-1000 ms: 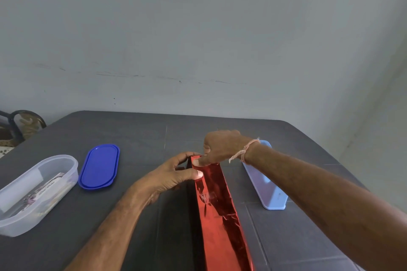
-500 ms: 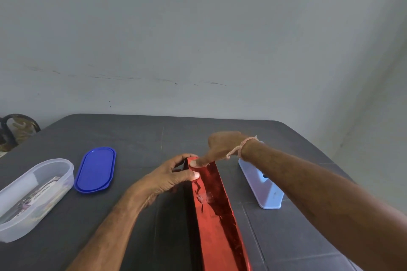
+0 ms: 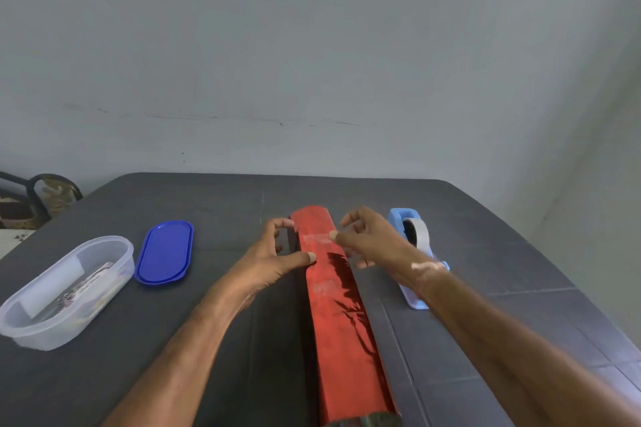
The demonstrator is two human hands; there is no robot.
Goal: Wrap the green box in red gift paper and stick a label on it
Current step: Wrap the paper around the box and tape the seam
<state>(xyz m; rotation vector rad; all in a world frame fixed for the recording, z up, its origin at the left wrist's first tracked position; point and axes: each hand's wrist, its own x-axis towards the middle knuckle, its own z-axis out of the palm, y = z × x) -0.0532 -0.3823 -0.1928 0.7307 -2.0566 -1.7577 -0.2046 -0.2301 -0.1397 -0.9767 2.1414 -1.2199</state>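
Seam taping on the wrap, far end being pressed down.
Green box, visible only as a dull sliver at the near end, is laid lengthwise mid-table inside red paper; two tape strips are seen on the top seam. Paper is gripped by the left hand: thumb flat on top, fingers curled round the left side. Far strip is touched by one fingertip of the right hand, other fingers spread loose, nothing held. Near half of the seam looks untaped, so another strip from the tape dispenser is probably called for next. End folds and label are judged not yet done.
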